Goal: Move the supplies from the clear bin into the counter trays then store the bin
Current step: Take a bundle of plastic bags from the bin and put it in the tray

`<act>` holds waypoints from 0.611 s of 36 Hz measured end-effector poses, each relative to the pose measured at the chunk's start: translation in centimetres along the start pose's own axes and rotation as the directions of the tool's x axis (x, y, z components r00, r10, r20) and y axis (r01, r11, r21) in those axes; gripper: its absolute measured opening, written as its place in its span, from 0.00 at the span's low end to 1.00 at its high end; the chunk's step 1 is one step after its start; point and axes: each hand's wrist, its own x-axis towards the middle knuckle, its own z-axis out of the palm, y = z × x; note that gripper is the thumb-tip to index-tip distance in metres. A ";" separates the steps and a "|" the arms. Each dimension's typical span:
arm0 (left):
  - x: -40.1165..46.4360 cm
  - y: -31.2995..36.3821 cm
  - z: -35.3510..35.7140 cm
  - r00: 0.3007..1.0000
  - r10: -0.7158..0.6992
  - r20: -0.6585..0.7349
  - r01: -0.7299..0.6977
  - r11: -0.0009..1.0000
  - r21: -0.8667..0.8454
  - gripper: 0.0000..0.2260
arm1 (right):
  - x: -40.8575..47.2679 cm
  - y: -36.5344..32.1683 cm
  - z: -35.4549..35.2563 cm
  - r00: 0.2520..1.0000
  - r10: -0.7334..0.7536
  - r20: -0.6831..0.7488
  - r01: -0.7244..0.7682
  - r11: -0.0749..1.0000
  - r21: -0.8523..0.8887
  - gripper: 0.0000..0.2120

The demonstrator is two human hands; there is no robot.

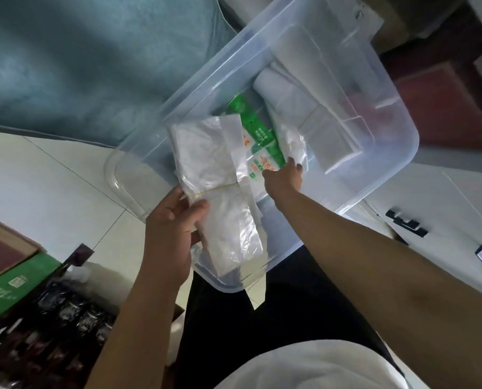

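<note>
The clear plastic bin (396, 153) stands on the floor in front of me. My left hand (172, 228) grips a bundle of clear plastic bags (206, 161) tied with a rubber band, held over the bin's near left side. My right hand (283, 178) reaches into the bin, its fingers closed on a green and white printed packet (258, 136). More white bundles (295, 108) and a flat stack of clear bags (335, 136) lie deeper in the bin.
A grey-blue cushion (79, 60) lies beyond the bin at the upper left. Cardboard boxes, one green (12, 284), and dark packets (51, 327) sit at the lower left. A white cabinet with black handles (408, 223) is on the right. The floor is pale tile (37, 178).
</note>
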 end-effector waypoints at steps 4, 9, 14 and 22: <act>0.1 -0.5 0.1 1.000 -0.001 0.024 0.002 1.000 -0.027 0.13 | 2.1 -1.0 0.7 1.000 0.010 0.016 -0.007 0.985 -0.170 0.31; 0.3 -1.1 0.3 0.999 -0.023 0.031 0.026 0.995 -0.092 0.14 | 3.9 -1.9 0.7 0.998 0.057 0.037 -0.050 0.986 -0.157 0.31; 0.6 -0.9 -0.1 0.999 -0.032 0.040 0.036 0.996 -0.087 0.15 | 5.1 -1.6 0.6 0.998 0.065 0.020 -0.064 0.995 -0.074 0.27; 0.8 0.0 -1.1 0.998 0.006 0.057 -0.003 0.999 -0.040 0.11 | 5.8 -2.2 1.2 0.975 0.220 0.025 -0.221 0.970 0.101 0.34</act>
